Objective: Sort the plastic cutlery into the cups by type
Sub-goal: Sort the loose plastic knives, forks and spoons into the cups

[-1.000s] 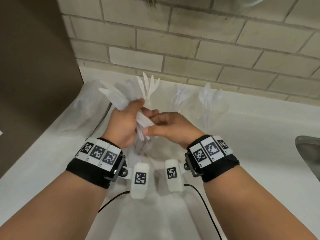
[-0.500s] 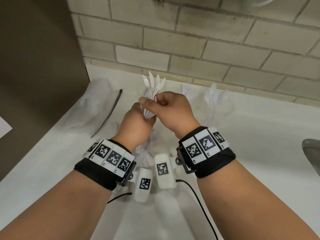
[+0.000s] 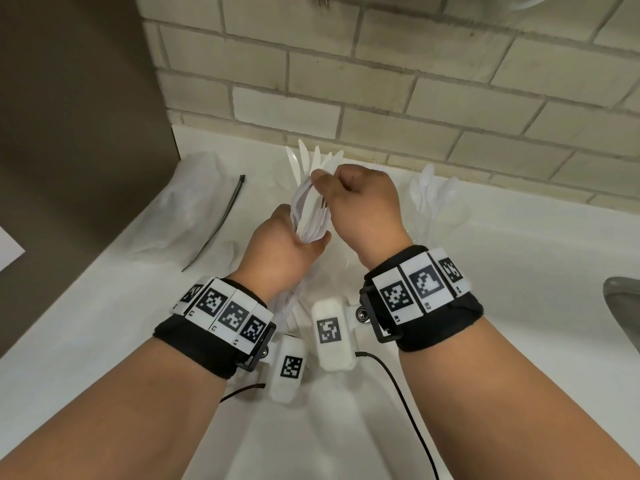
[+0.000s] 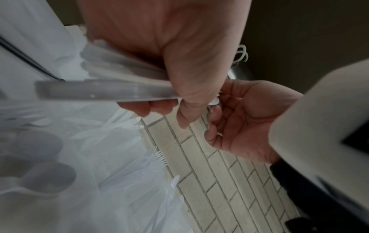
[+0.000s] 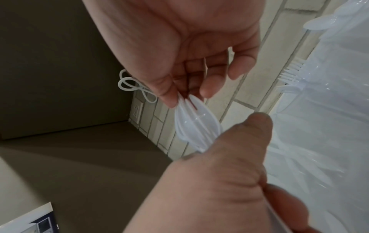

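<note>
My left hand [image 3: 306,239] grips a bundle of white plastic cutlery [image 3: 308,213] by the handles, above the white counter [image 3: 104,323]. My right hand [image 3: 320,181] pinches the upper ends of that bundle between thumb and fingers. In the right wrist view those ends look like spoon bowls [image 5: 192,124], with the fingertips [image 5: 171,100] on them. Three clear cups stand by the wall. One holds knives [image 3: 308,159]. One holds spoons [image 3: 433,192]. Fork tines [image 3: 378,165] show behind my right hand, which hides most of that cup.
A black zip tie [image 3: 228,216] lies on a crumpled clear bag [image 3: 194,202] at the left. Loose white cutlery [image 3: 294,299] lies on the counter under my wrists. A metal sink edge [image 3: 623,306] is at the right, a brick wall [image 3: 381,98] behind, and a brown panel [image 3: 69,133] at the left.
Both hands have carried the bundle away from me, toward the cups. My right hand has moved from beside the bundle up to its top ends and now pinches them.
</note>
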`<control>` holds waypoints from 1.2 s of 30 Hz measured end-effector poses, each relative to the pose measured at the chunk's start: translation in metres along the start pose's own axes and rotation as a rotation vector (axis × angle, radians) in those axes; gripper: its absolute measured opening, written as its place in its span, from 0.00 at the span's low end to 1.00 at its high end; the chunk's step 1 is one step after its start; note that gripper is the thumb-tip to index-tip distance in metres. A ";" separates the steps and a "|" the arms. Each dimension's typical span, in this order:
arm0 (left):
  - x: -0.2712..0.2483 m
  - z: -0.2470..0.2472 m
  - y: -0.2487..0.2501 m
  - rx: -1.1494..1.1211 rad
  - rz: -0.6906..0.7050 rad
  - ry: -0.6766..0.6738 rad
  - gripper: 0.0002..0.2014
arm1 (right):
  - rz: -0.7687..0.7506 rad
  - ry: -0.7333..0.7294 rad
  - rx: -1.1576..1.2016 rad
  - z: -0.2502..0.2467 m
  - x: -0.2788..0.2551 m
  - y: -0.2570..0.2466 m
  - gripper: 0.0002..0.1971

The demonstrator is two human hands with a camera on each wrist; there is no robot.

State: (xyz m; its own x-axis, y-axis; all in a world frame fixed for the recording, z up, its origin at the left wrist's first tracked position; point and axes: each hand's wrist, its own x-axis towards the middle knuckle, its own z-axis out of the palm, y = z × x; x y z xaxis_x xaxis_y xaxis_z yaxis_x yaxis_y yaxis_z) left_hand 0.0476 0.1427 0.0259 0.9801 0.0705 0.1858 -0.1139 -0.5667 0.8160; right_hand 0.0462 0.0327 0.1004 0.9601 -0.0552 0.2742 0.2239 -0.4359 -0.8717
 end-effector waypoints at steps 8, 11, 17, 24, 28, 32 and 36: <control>0.001 0.000 -0.001 -0.003 0.020 0.003 0.15 | -0.088 0.035 -0.151 -0.003 0.002 -0.002 0.18; -0.001 -0.002 0.000 -0.001 0.010 -0.021 0.14 | -0.090 0.020 -0.140 -0.006 0.004 -0.001 0.14; -0.005 -0.005 0.004 -0.125 0.001 -0.129 0.13 | -0.108 0.058 -0.071 -0.010 0.010 -0.004 0.10; -0.004 -0.005 0.001 -0.133 0.021 -0.141 0.12 | -0.098 0.095 -0.027 -0.009 0.012 -0.004 0.15; -0.002 -0.008 -0.004 -0.122 0.030 -0.120 0.12 | -0.099 0.161 0.001 -0.012 0.013 -0.002 0.14; -0.006 -0.011 -0.011 -0.106 0.015 -0.174 0.11 | -0.099 0.336 0.163 -0.033 0.021 -0.011 0.12; -0.012 -0.014 -0.019 -0.446 -0.130 -0.249 0.16 | -0.160 0.451 0.366 -0.048 0.030 -0.016 0.12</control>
State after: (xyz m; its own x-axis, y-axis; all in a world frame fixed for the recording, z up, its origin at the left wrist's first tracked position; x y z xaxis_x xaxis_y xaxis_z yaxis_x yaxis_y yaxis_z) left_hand 0.0360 0.1644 0.0157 0.9936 -0.1108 -0.0235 0.0057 -0.1583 0.9874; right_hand 0.0637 -0.0049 0.1417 0.7616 -0.4250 0.4892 0.4799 -0.1375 -0.8665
